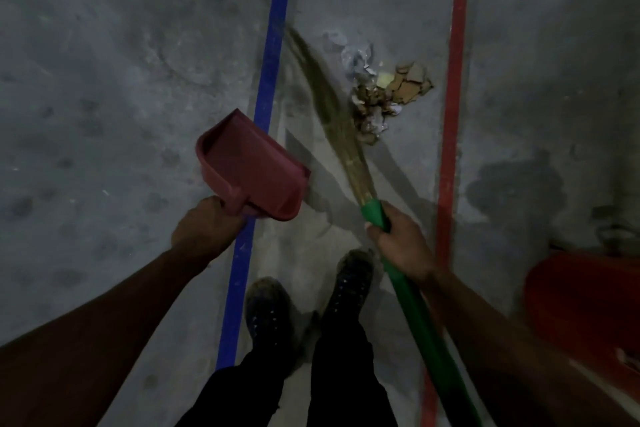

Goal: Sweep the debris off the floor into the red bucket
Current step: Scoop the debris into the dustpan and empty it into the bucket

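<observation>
Right hand [398, 239] grips the green broom [349, 149] handle; left hand [204, 225] holds the red dustpan [252, 166] by its handle, lifted off the floor, mouth pointing away. Debris pile [384, 97] lies ahead, between the blue line [270, 80] and red line [453, 97], just right of the blurred bristles. Broom's long axis runs forward-left past the pile. Right hand is nearer the pile. Red bucket [585, 302] sits at the person's right, partly cut off; probably upright.
</observation>
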`<state>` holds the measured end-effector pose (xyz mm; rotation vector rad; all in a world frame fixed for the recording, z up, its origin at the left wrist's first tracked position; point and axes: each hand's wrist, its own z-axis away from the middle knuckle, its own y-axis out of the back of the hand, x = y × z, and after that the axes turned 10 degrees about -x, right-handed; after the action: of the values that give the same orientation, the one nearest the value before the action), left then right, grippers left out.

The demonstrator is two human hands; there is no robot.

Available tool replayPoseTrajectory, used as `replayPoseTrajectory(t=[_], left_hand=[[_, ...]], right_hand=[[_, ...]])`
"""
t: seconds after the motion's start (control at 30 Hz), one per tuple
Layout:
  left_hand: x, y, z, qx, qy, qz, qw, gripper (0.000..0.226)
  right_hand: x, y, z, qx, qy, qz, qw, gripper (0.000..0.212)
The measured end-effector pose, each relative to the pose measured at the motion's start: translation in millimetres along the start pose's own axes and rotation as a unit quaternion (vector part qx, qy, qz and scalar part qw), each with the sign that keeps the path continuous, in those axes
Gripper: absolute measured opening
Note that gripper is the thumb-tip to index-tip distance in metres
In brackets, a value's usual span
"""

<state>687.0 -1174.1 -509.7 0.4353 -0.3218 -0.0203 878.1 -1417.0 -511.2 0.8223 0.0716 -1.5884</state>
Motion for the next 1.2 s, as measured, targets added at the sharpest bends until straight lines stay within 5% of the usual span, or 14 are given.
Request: replayPoseTrajectory(t=[0.27,0.7,0.97,1.2], left_hand=[[16.4,-8.0,-24.4,0.011,-0.009,0.012,1.0,0.02],[61.3,-36.3,-48.4,0.009,0.009,0.019,1.0,0.014],[62.5,-71.0,-98.2,0.002,0.005,0.011,1.0,0.011],[58.7,-82.3,-122.2,-0.039,-0.002,0.012,0.999,0.009]], right_hand=[[9.0,7.7,-58.7,-0.026,-0.1,-0.022,0.994,0.027],[21.3,101.2,-82.9,0.055,0.003,-0.128,0.99,0.031],[63.7,160.8,-153.9,0.176,-0.081,-0.079,0.978,0.043],[88.0,137.4,-163.6,0.125,-0.105,-0.014,0.987,0.035]])
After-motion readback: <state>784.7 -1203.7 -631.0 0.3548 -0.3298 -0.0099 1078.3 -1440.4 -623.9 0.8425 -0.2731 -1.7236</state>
